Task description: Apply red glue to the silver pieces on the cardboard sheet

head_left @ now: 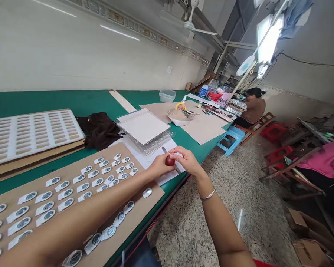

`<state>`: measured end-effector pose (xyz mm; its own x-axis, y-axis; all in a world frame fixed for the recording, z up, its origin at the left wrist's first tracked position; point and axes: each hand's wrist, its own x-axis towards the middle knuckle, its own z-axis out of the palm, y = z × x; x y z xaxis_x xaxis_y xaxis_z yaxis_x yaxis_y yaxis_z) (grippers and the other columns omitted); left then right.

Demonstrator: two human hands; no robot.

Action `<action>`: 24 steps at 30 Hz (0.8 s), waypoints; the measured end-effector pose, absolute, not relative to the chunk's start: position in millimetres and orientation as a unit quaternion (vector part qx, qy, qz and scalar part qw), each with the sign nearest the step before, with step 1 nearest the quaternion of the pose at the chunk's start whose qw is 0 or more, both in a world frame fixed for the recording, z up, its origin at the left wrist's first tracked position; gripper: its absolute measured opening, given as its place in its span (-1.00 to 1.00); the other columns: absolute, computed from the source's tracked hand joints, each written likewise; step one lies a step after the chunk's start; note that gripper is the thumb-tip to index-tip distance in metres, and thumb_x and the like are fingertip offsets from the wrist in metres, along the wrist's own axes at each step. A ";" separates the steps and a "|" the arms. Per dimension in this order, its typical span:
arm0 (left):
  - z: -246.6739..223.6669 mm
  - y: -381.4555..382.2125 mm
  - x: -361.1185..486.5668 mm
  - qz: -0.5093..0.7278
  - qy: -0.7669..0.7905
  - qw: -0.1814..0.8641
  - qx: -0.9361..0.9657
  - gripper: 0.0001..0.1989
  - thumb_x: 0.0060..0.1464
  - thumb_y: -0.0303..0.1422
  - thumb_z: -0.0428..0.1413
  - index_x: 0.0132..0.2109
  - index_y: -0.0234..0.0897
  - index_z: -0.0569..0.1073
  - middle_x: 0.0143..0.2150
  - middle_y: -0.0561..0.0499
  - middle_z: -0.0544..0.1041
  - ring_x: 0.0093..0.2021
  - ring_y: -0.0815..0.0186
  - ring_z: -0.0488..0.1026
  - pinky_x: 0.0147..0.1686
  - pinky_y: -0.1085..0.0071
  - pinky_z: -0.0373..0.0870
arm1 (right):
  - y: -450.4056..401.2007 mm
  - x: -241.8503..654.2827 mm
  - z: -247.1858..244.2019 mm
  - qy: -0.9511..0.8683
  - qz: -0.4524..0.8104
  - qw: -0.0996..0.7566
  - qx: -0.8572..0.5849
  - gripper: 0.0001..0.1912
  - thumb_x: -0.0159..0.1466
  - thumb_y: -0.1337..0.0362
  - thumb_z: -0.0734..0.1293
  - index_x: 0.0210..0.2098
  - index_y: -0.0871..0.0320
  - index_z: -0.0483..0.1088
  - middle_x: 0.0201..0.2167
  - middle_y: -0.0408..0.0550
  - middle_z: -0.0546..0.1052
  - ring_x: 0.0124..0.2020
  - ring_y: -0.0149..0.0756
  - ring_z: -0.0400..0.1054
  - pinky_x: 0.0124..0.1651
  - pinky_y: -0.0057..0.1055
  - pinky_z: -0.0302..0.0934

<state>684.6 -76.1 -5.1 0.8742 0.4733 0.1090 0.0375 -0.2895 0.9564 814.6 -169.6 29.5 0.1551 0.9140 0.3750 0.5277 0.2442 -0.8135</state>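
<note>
My left hand [161,167] is wrapped around a dark red, rounded object [170,161] above the table's front edge. The fingers of my right hand [187,160] are pinched together at the top of it; what they grip there is too small to make out. A grey metal ruler [164,150] lies under my hands on white paper [167,179]. Just beyond them sits a white sheet [144,125] on a stack of clear plastic. Left of my hands, a brown board [140,181] carries several round, dark-ringed pieces [106,170], each with a white tab.
A white slotted tray [33,135] and dark cloth [100,128] lie at left. Farther along the green table [91,97] are a white dish [178,118] and a clear tub [167,95]. A blue stool [230,139] and a seated person [254,105] are beyond at right.
</note>
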 end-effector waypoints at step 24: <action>60.4 -138.7 670.0 0.249 0.198 0.568 0.759 -0.88 -0.19 -0.41 0.12 -0.41 -0.32 0.34 -0.59 0.17 0.30 -0.56 0.48 0.21 -0.58 0.53 0.05 | -214.3 765.0 65.4 -0.474 0.094 0.645 -0.592 -0.80 0.13 0.12 0.40 -0.31 0.07 0.54 -0.24 -0.01 0.55 0.10 -0.11 0.25 0.18 -0.12 0.07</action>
